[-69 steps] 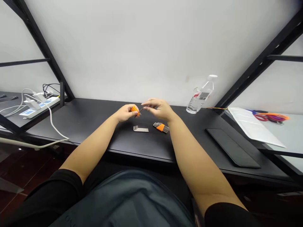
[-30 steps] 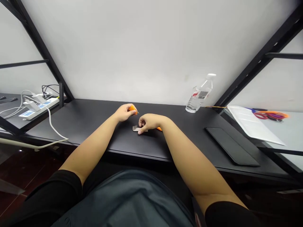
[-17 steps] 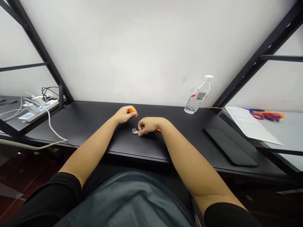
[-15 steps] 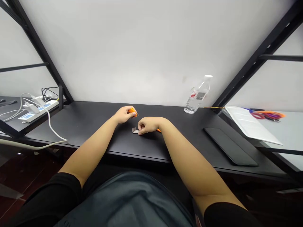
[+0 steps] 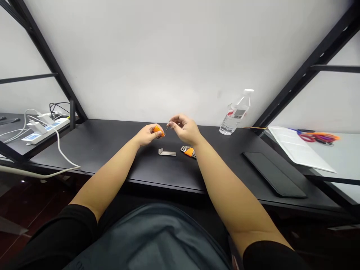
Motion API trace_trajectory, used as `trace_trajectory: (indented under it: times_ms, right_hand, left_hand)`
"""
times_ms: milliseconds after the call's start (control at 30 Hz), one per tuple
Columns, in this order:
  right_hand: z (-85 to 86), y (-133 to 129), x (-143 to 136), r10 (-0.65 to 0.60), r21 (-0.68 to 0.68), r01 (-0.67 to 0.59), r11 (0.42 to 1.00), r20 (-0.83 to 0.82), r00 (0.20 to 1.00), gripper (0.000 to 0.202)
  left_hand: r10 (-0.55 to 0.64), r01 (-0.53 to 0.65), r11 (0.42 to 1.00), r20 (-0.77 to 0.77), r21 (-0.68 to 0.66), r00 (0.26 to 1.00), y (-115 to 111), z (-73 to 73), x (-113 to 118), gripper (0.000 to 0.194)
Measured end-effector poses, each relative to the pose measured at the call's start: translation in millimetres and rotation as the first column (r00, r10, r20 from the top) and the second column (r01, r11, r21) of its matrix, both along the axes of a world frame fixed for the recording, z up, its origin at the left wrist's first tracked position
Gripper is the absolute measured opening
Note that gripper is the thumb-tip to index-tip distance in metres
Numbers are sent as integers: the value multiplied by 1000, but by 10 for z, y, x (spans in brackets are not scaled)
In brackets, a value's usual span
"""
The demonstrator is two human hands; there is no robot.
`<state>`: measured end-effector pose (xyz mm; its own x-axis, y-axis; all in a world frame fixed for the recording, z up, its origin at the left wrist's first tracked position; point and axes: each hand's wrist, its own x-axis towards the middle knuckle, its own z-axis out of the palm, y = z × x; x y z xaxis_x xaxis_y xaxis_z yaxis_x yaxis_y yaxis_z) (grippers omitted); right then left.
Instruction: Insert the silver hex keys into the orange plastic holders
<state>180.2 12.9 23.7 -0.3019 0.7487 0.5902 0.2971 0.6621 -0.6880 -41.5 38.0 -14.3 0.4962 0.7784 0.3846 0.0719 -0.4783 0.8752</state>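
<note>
Between the fingers of my left hand (image 5: pixel 146 135) is an orange hex key holder (image 5: pixel 158 129), held above the desk. My right hand (image 5: pixel 184 128) pinches a thin metal hex key (image 5: pixel 167 128), whose lower end is close to the holder; whether they touch I cannot tell. Several loose hex keys (image 5: pixel 168 153) lie side by side on the desk below my hands. Beside them, partly behind my right forearm, rests a second orange holder (image 5: pixel 189 152) filled with several hex keys.
On the black desk (image 5: pixel 112 146) a clear water bottle (image 5: pixel 235 114) stands at the back right. A dark flat tablet (image 5: pixel 272 174) lies at the right, near a white padded envelope (image 5: pixel 298 148) and scissors (image 5: pixel 317 137). A power strip (image 5: pixel 47 130) with cables sits far left.
My right hand has risen from the loose hex keys with one hex key and moved beside the orange holder. My left hand has stayed nearly in place.
</note>
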Motion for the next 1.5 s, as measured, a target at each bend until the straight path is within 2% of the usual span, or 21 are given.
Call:
trace_trajectory:
  times_ms: [133, 367, 667, 933, 1200, 1367, 1500]
  right_hand:
    - [-65, 9, -89, 38, -2, -38, 999, -95, 995, 25]
    - [-85, -17, -130, 0, 6, 1, 1000, -51, 999, 23]
    - [-75, -18, -130, 7, -5, -7, 1000, -97, 995, 23]
    - [-62, -32, -155, -45, -39, 46, 998, 32, 998, 26]
    - [-55, -78, -168, -277, 46, 273, 961, 156, 948, 29]
    - [-47, -54, -137, -301, 36, 300, 953, 197, 933, 30]
    - [-47, -38, -105, -220, -67, 261, 963, 359, 907, 30]
  left_hand:
    - [-16, 16, 1000, 31, -5, 999, -12, 3, 16, 37]
    - [-31, 33, 999, 86, -13, 996, -29, 6, 29, 40]
    - [-38, 40, 999, 106, -23, 994, -24, 7, 29, 40]
    - [8, -4, 999, 77, -45, 997, -21, -11, 40, 45]
    - [115, -115, 993, 34, -3, 993, 37, -44, 22, 45]
    - [160, -160, 987, -21, 25, 987, 63, -55, -14, 45]
    - [192, -182, 980, -128, 86, 973, 75, -59, -34, 40]
